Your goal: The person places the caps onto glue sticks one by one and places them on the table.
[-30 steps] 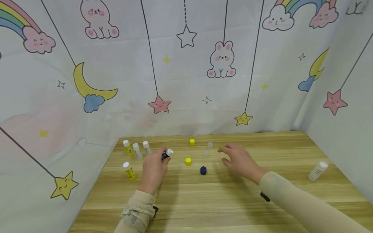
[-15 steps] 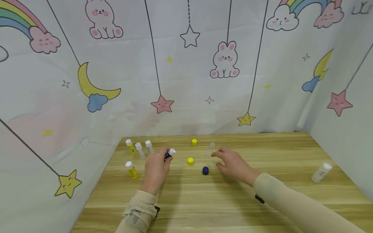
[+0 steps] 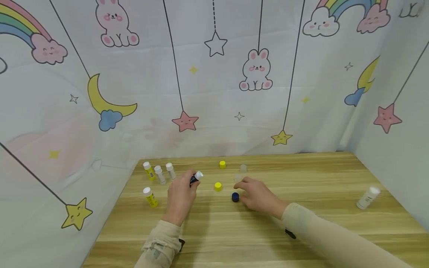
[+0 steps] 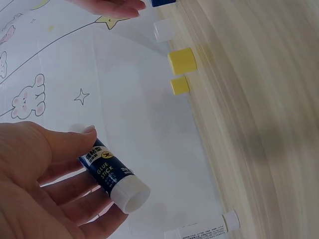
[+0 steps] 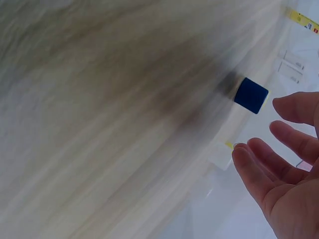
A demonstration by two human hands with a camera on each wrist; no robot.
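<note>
My left hand (image 3: 181, 193) holds a dark blue glue stick (image 4: 108, 169) between thumb and fingers, its white end uncovered and tilted up to the right in the head view. In the left wrist view the label reads "GLUE STICK". A dark blue cap (image 3: 235, 197) stands on the table just in front of my right hand (image 3: 259, 195). The right fingers are spread and bent loosely around that cap's near side, with nothing gripped; in the right wrist view the blue cap (image 5: 251, 95) shows beyond the fingertips.
Two yellow caps (image 3: 218, 187) and two clear caps (image 3: 243, 168) stand mid-table. Several capless glue sticks, yellow (image 3: 150, 197) and white (image 3: 160, 175), stand at the left. One white glue stick (image 3: 368, 197) stands far right. A printed curtain (image 3: 214, 93) hangs behind the table (image 3: 214, 238).
My right hand has moved left and toward me, from beside the clear caps to the dark blue cap. The left hand keeps its hold on the blue glue stick, nearly still.
</note>
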